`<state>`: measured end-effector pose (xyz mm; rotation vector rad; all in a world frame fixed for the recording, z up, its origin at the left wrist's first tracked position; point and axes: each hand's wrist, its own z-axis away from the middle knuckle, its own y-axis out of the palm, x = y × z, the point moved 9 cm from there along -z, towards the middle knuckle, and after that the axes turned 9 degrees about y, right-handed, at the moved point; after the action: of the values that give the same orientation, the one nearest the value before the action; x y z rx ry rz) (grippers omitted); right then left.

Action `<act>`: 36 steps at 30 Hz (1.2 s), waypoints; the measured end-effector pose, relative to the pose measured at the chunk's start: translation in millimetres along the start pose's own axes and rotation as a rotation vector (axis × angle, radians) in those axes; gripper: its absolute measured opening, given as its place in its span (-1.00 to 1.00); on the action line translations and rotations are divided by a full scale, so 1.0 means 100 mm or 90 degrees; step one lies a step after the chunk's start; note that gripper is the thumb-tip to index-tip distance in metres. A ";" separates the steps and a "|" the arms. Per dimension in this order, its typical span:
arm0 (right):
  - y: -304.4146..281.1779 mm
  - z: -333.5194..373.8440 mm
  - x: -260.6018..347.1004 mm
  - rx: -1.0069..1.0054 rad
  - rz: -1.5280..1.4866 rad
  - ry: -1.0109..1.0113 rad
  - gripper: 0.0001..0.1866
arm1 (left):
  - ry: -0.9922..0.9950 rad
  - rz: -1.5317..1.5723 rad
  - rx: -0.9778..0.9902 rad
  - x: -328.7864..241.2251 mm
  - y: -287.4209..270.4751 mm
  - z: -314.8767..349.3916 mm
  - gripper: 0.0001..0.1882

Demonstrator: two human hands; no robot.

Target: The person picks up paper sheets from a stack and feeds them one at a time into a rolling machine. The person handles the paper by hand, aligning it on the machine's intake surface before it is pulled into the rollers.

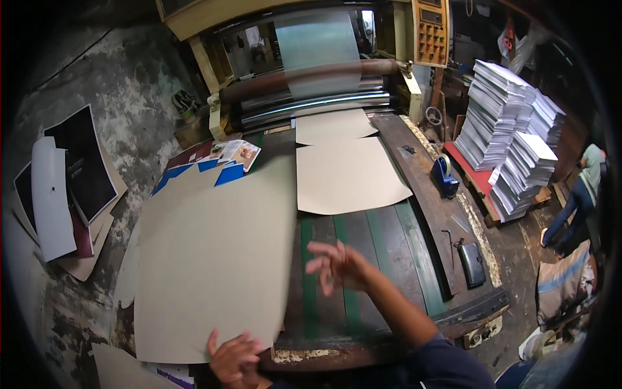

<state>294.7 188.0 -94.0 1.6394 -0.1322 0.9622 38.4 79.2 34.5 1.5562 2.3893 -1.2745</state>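
Note:
My left hand [236,358] is at the near edge of a large beige-grey board sheet [214,259], fingers apart and lying over its surface. The right edge of this sheet is slightly blurred. My right hand [338,266] is held over the feed table [324,240], which has dark boards and green belts. Its fingers are spread and somewhat smeared, with nothing in them. Beyond it, a smaller beige sheet [350,175] lies on the belts, and another beige sheet [334,125] lies just past it at the shiny rollers [311,102].
Printed sheets [236,155] stick out beyond the large board. On the table's right side are a blue tape dispenser [445,176] and a black case [473,264]. Tall paper stacks [495,117], a control panel [431,35] and a person [583,188] are farther right. Dark sheets [74,162] lean left.

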 end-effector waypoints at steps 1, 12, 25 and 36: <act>0.38 0.26 -0.10 0.106 0.090 0.013 -0.40 | 0.078 0.059 0.056 -0.14 0.12 -0.05 -0.64; -0.39 1.36 -1.65 -0.413 -0.081 0.110 -0.75 | 0.007 -0.223 0.187 0.21 -0.01 0.22 -0.41; -1.60 0.76 -1.24 -0.507 -0.189 -0.054 -0.72 | -0.270 0.015 0.113 0.64 -0.24 0.33 -0.57; -1.11 0.56 -0.70 -0.486 -0.189 -0.115 -0.23 | -0.084 0.001 -0.075 0.12 -0.18 0.22 -0.61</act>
<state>338.8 148.1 -223.2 0.9927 -0.3247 0.4428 9.8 71.0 26.3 1.3963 2.3347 -1.1727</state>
